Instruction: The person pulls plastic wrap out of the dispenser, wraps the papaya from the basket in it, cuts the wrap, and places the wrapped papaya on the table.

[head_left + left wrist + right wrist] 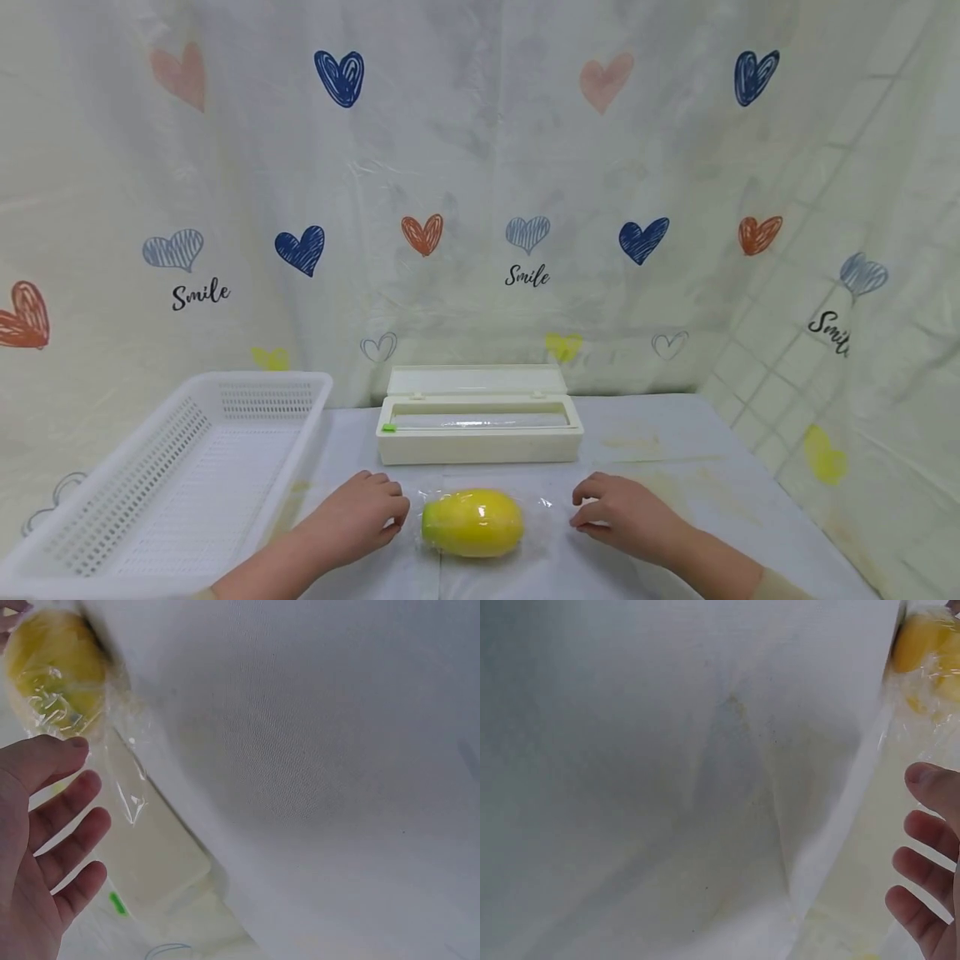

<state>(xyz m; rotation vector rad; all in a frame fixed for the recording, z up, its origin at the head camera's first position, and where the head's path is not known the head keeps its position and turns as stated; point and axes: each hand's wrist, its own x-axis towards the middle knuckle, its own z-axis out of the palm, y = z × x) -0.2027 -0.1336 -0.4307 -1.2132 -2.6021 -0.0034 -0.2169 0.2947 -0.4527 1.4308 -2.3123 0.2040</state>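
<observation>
A yellow, papaya-like fruit [474,523] with a green left end lies on the table, wrapped in clear cling film [542,508] whose loose ends stick out to both sides. To its left is my left hand [363,512], fingers loosely bent and apart, thumb tip close to the film end in the left wrist view. On the other side my right hand [626,515] hovers with spread, slightly bent fingers and nothing between them. Behind the fruit stands a white cling film box [480,450], its lid raised, a roll of film [480,420] inside.
A white perforated plastic basket [300,450] stands along the left side, partly behind my left forearm. The white-covered table [675,442] ends at the back against a curtain [480,167] printed with hearts, which also hangs along the right.
</observation>
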